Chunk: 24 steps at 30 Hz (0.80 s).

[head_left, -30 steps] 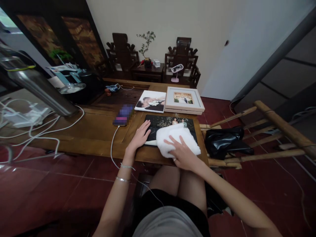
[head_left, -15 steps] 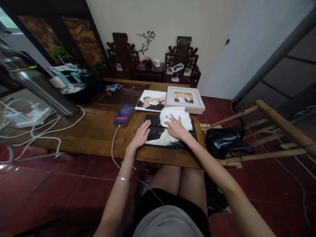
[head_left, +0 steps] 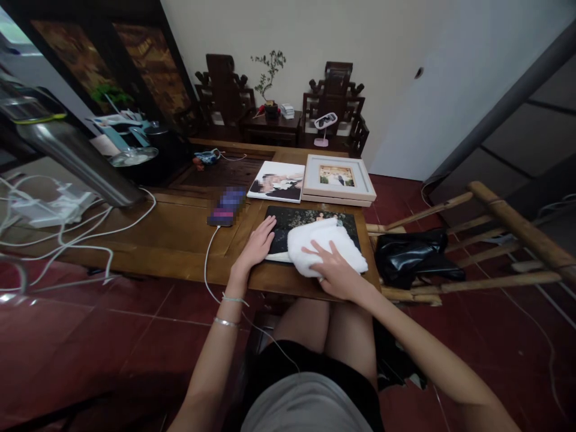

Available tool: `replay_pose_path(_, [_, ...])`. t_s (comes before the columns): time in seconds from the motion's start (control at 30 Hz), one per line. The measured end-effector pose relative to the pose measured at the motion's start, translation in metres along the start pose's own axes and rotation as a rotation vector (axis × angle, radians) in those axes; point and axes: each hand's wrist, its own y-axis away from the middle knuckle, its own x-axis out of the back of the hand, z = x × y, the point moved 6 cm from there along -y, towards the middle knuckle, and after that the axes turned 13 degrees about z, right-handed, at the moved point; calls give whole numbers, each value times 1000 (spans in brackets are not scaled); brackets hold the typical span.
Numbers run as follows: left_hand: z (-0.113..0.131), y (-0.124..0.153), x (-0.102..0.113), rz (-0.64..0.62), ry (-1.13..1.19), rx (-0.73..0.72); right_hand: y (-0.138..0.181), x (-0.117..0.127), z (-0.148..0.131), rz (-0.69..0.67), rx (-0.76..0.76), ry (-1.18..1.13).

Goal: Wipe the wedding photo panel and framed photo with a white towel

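A dark photo panel (head_left: 299, 223) lies flat near the front edge of the wooden table (head_left: 180, 231). My left hand (head_left: 257, 245) rests open on the panel's left edge, fingers flat. My right hand (head_left: 335, 273) presses flat on a folded white towel (head_left: 326, 247) that covers the panel's near right part; its fingers are spread on the cloth.
Behind the panel lie an unframed photo print (head_left: 278, 182) and a stacked white picture frame (head_left: 337, 179). A phone (head_left: 226, 207) with a white cable sits to the left. A black bag (head_left: 416, 255) lies on a bamboo ladder (head_left: 504, 231) at right. Cables trail at far left.
My right hand pushed the towel to the panel's far edge, then pulled it back to the near right part. My left hand has stayed on the panel's left edge.
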Motion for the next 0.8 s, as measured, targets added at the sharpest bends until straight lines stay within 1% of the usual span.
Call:
replay_pose_path(0.13, [-1, 0, -1, -2, 4, -10, -30, 3, 36, 52, -129, 71])
replay_pose_path(0.23, [-2, 0, -1, 4, 20, -11, -57, 3, 57, 93, -245, 151])
replay_pose_path(0.33, [3, -1, 2, 28, 65, -8, -79, -2, 62, 101, -355, 200])
replay_pose_path(0.4, [9, -2, 7, 66, 127, 4, -90, -8, 53, 95, -363, 212])
replay_pose_path(0.47, [15, -3, 16, 151, 210, 41, -96, -15, 33, 85, -288, 201])
replay_pose_path(0.53, [17, -4, 26, 249, 292, 92, -96, -22, 7, 67, -144, 169])
replay_pose_path(0.6, [18, -4, 30, 299, 345, 130, -88, -26, -19, 50, 14, 127])
replay_pose_path(0.7, [20, -4, 30, 292, 348, 131, -63, -25, -45, 25, 188, 65])
replay_pose_path(0.77, [19, -3, 26, 262, 294, 121, -42, -20, -51, -8, 238, 16])
replay_pose_path(0.8, [18, -2, 22, 234, 253, 119, -32, -16, -51, -26, 236, -7])
